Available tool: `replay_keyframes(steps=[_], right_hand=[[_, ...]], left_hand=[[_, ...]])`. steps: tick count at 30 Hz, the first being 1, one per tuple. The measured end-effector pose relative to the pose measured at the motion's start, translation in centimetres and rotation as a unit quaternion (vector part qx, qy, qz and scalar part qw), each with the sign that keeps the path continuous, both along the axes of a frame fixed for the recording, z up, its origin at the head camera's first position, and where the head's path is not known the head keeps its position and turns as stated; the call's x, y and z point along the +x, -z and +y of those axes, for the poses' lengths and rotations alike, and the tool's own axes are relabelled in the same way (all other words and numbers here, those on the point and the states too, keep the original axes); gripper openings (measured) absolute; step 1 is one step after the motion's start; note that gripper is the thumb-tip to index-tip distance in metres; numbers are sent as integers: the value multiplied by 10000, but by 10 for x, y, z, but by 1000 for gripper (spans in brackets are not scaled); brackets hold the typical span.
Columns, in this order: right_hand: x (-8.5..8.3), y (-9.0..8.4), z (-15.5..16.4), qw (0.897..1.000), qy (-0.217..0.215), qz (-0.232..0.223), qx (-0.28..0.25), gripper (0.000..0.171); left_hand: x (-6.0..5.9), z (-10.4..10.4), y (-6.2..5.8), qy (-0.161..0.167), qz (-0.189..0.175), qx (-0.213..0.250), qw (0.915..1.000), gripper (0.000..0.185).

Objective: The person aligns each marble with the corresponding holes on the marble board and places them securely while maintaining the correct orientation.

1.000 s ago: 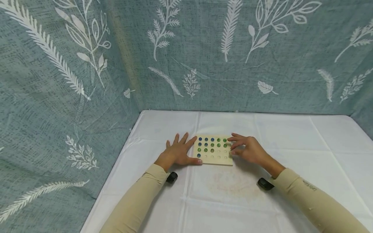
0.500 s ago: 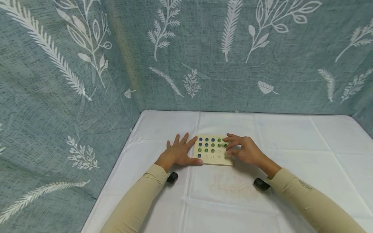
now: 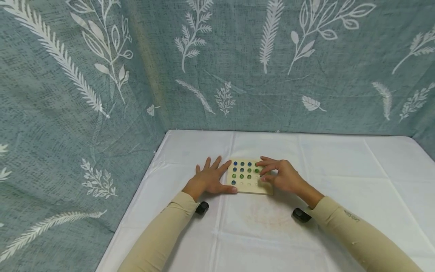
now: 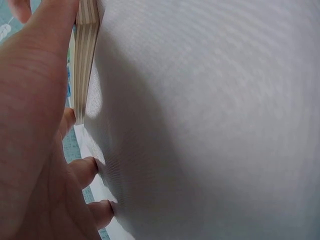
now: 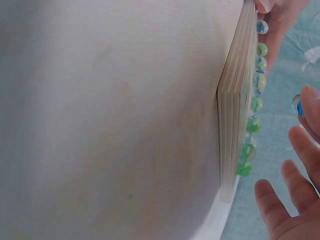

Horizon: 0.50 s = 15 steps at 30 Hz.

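A pale wooden board (image 3: pixel 249 190) with rows of round hollows lies on the table, its layered edge (image 5: pixel 231 115) showing in the right wrist view. Blue marbles (image 3: pixel 235 163) and green marbles (image 3: pixel 241 176) sit in many hollows. My left hand (image 3: pixel 210 180) is spread flat at the board's left side, thumb along the front left corner and index finger at the back left corner. Over the board's right columns, my right hand (image 3: pixel 284 176) pinches a clear marble with blue in it (image 5: pixel 297 105) between thumb and finger, above the board. It covers the right-hand hollows in the head view.
A white cloth (image 3: pixel 258 234) covers the table, with creases and a faint brownish stain in front of the board. Patterned blue-green curtains (image 3: pixel 244 102) hang behind and to the left. Black wrist devices (image 3: pixel 301 215) sit below both wrists.
My right hand, fingers pinched, has moved left from the board's right edge to over its right columns. The left hand stays in place on the board.
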State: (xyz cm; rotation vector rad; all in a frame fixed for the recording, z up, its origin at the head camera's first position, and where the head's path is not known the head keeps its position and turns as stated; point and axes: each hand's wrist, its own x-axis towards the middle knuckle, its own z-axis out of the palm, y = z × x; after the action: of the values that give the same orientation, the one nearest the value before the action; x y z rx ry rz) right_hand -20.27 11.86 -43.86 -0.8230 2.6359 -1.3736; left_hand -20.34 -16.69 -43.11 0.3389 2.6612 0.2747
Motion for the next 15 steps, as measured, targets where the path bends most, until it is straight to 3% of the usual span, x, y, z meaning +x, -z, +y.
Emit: replay_keyframes(steps=[15], right_hand=[[2,0,-19,9999,-98,-92,-102,6]], left_hand=[[0,0,-1,-15,34,-17,10000,107]])
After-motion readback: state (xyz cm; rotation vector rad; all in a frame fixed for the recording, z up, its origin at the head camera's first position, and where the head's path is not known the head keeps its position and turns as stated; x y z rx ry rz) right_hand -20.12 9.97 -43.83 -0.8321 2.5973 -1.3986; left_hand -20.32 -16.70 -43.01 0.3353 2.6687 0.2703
